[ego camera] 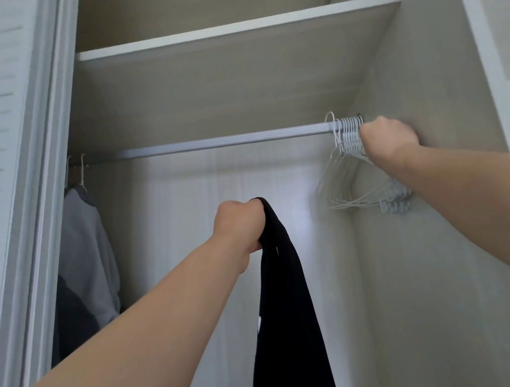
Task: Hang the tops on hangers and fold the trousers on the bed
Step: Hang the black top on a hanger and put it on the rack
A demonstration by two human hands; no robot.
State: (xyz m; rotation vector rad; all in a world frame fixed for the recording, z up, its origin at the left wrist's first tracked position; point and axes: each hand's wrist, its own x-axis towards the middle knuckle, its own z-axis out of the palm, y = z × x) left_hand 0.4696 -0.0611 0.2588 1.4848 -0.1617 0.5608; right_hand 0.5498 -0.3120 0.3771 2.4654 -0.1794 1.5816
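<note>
As I face the open wardrobe (pixel 433 268), its shelf (pixel 227 29) spans the top and the rail (pixel 224 141) runs beneath it from wall to wall. A grey top (pixel 90 261) hangs at the rail's left end. The black top (pixel 288 301) dangles from my left hand (pixel 240 225), clenched around its upper edge, below the rail's middle. Empty hangers (pixel 351 162) bunch at the rail's right end, where my right hand (pixel 388 140) curls around their necks.
</note>
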